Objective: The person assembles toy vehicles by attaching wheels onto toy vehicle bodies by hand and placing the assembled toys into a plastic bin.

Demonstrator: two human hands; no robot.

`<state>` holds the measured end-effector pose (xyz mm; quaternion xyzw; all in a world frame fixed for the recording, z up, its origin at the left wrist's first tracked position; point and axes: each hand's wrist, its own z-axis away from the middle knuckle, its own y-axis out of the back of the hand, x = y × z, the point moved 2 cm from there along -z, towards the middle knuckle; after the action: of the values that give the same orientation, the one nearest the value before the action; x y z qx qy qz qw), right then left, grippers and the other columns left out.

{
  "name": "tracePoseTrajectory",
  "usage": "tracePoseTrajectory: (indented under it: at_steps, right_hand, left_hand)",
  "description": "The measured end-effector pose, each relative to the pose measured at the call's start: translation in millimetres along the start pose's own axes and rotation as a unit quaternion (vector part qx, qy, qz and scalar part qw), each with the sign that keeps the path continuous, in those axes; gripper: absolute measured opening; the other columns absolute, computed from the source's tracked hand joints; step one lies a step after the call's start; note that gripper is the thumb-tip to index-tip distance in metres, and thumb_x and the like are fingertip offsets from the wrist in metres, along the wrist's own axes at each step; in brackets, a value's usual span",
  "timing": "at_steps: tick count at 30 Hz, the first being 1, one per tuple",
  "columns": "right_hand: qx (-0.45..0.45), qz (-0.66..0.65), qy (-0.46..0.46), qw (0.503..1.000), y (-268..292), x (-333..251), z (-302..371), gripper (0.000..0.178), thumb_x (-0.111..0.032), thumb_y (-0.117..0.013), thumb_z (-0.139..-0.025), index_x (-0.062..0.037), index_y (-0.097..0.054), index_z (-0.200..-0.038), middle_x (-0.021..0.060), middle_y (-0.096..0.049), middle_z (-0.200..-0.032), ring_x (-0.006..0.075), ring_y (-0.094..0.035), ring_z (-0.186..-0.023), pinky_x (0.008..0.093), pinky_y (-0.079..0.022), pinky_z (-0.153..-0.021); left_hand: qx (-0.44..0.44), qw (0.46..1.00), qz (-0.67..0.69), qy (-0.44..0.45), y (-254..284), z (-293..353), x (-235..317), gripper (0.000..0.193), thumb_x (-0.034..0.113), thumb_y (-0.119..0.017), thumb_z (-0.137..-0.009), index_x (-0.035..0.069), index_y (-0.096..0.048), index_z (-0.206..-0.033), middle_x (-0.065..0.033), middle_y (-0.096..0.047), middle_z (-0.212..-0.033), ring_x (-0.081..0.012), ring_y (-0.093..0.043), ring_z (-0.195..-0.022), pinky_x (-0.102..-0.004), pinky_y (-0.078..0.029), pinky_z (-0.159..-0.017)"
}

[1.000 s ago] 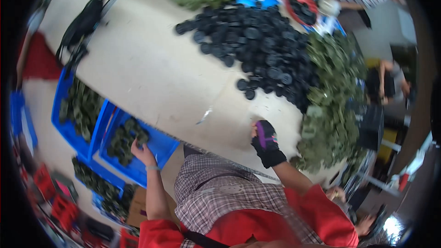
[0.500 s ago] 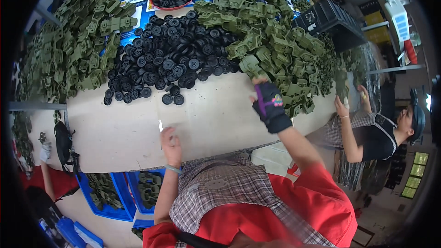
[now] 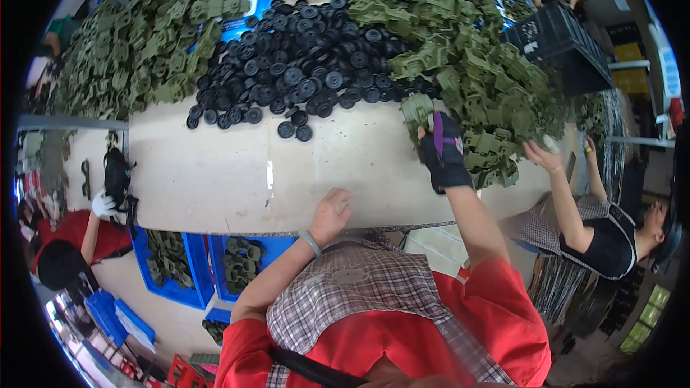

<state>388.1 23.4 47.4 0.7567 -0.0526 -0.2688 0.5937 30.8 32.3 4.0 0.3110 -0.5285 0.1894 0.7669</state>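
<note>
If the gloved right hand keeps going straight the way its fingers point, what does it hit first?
The right hand already closes on a green plastic part. Straight beyond lies the green parts heap, probably met first; the black wheels sit further left.

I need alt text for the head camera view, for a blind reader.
A person's gloved right hand grips a green plastic part at the edge of a green pile. The bare left hand rests on the table, below a heap of black wheels.
</note>
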Motion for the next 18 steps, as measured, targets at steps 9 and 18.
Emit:
tracePoseTrajectory:
  at_steps: [9, 18]
  right_hand:
    - [-0.338, -0.527, -0.158, 0.764, -32.6, -168.1, 93.8, 0.046, -0.022, -0.078, -0.098, 0.0013, -0.061, -0.134, 0.0119, -0.07, -0.122, 0.018, -0.067, -0.111, 0.0351, -0.058, -0.093]
    - [-0.141, -0.16, 0.204, 0.955, -107.2, -218.1, -14.2, 0.045, -0.03, -0.082, -0.085, -0.0041, -0.068, -0.118, 0.0206, -0.07, -0.114, 0.0424, -0.065, -0.112, 0.0551, -0.052, -0.092]
  left_hand:
    - [0.229, 0.921, 0.289, 0.127, 13.2, -17.4, -34.1, 0.073, 0.026, -0.085, -0.096, 0.001, -0.043, -0.15, -0.0147, -0.066, -0.134, -0.0218, -0.066, -0.119, -0.0391, -0.056, -0.103]
    - [0.269, 0.92, 0.156, 0.238, 81.8, 31.8, -98.2, 0.075, 0.031, -0.092, -0.087, -0.005, -0.054, -0.14, -0.0205, -0.072, -0.121, -0.0268, -0.07, -0.109, -0.039, -0.056, -0.095]
